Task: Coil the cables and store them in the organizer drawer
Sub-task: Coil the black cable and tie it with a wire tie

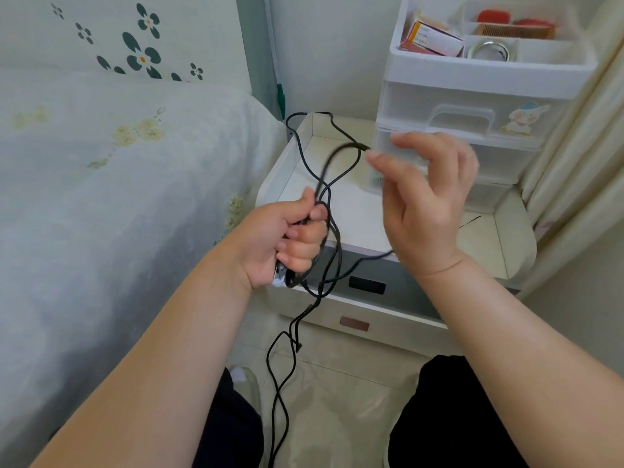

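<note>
One thin black cable (325, 184) is gathered in loose loops. The left hand (287, 239) curls its fingers round the bunch, thumb on top, with a small silvery piece showing under its heel. From that hand the cable arcs up and away in two rounded loops toward the right hand (427, 201), and one long strand hangs below to the floor between the person's two dark-clad knees. The right hand is raised, blurred, fingers spread and lightly bent; whether its fingertips touch the loop I cannot tell. Beyond the right hand stands one white plastic organizer (479, 106) on the white desk (499, 244), with two clear drawers visible and an open top tray holding a small box, a comb and a tape roll; the box's print is unreadable. A cartoon sticker marks the upper drawer. A flowered bed (118, 157) lies beside the left hand.
</note>
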The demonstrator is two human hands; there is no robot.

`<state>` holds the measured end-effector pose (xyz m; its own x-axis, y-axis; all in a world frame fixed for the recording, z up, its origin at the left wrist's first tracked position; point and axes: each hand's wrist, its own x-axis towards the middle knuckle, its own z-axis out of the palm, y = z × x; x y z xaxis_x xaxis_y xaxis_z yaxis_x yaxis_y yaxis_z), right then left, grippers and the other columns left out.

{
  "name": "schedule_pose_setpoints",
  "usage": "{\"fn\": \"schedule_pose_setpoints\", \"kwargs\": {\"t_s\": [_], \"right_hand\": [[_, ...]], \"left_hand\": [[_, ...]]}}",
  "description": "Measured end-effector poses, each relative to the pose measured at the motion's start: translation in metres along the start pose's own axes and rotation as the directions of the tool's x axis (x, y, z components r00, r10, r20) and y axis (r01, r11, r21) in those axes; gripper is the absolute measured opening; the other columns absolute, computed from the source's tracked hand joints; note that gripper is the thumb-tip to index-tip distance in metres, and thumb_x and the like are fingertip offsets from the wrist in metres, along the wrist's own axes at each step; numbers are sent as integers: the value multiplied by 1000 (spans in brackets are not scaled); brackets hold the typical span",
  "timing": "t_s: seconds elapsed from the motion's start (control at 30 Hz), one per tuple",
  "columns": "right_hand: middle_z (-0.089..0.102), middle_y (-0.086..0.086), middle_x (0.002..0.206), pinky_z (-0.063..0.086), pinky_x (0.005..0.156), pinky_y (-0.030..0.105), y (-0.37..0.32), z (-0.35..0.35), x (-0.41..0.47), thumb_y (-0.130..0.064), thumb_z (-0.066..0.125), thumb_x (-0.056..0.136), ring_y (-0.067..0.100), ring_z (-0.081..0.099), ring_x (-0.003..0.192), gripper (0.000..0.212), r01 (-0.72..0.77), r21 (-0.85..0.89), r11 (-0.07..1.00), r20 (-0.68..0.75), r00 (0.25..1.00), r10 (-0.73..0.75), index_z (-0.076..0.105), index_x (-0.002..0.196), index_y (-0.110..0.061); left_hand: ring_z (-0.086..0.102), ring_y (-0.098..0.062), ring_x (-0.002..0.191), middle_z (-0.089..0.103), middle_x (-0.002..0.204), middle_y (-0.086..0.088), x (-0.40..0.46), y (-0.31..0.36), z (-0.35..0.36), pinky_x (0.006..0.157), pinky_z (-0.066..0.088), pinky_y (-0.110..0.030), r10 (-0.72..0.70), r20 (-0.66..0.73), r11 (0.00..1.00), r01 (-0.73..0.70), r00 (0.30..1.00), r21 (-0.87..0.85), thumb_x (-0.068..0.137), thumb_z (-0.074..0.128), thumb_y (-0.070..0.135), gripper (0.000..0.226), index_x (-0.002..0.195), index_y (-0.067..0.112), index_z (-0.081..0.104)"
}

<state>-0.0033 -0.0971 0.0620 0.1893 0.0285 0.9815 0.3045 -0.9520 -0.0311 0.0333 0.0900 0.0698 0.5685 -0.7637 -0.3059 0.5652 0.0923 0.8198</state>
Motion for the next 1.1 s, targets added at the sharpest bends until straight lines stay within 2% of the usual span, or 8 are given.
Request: {"fn": "schedule_pose_setpoints", "kwargs": {"t_s": [0.13,0.23,0.3,0.43,0.7,0.77,0.9,1.1], "right_hand": [[62,21,116,46,90,43,-52,-2,-16,14,43,83,32,58,107,41,-80,430,899,287,957,-53,63,116,-1],[42,19,144,24,115,41,-53,9,-27,6,34,85,33,29,139,51,-224,311,924,517,856,33,44,135,0],[36,16,149,13,116,37,-34,19,-27,2,33,83,31,20,142,57,-90,153,984,519,855,-3,39,138,-6],[45,9,145,25,110,40,-11,32,-33,-5,44,91,23,31,138,44,72,-84,994,412,911,-31,41,134,-14],[68,3,107,25,104,40,-9,30,-27,-13,63,89,17,54,113,24,-3,147,989,142,990,-18,50,108,-22],[67,3,99,30,105,38,-10,28,-24,-16,53,94,16,57,102,11,-115,250,961,155,985,78,51,105,-19],[50,-20,79,50,66,45,-7,20,-8,-24,37,98,19,56,67,23,-540,336,771,220,842,493,53,98,-8],[60,-7,79,42,55,24,-6,10,-7,-42,51,90,9,57,65,21,-304,209,929,385,899,208,52,94,-21]], "left_hand": [[20,-1,30,25,43,9,5,4,-11,32,13,-14,9,-217,999,-17,976,-35,102,35,35,38,68,18,41],[20,-1,30,24,43,9,3,1,-8,32,13,-13,-67,-143,997,72,987,31,99,37,39,38,68,19,40],[19,-1,29,25,43,10,-2,1,-5,32,12,-14,-134,-40,988,137,990,66,93,40,40,33,68,19,39],[11,-5,36,20,46,10,-14,6,-8,33,13,-14,-196,174,979,183,965,92,89,44,40,30,68,19,43],[24,-8,39,30,55,5,-22,2,-5,38,20,-17,-126,624,965,241,771,-103,101,40,32,29,82,11,48],[18,-7,37,31,56,3,-25,3,-4,36,16,-18,-98,662,952,264,743,-155,101,40,29,29,83,8,47],[24,-8,39,31,55,6,-26,5,-12,37,19,-19,-66,622,979,173,781,-112,100,42,34,30,83,11,50],[21,-8,37,26,51,4,-34,14,-21,37,18,-19,-1,598,957,175,801,-233,102,39,29,30,84,7,48]]}}
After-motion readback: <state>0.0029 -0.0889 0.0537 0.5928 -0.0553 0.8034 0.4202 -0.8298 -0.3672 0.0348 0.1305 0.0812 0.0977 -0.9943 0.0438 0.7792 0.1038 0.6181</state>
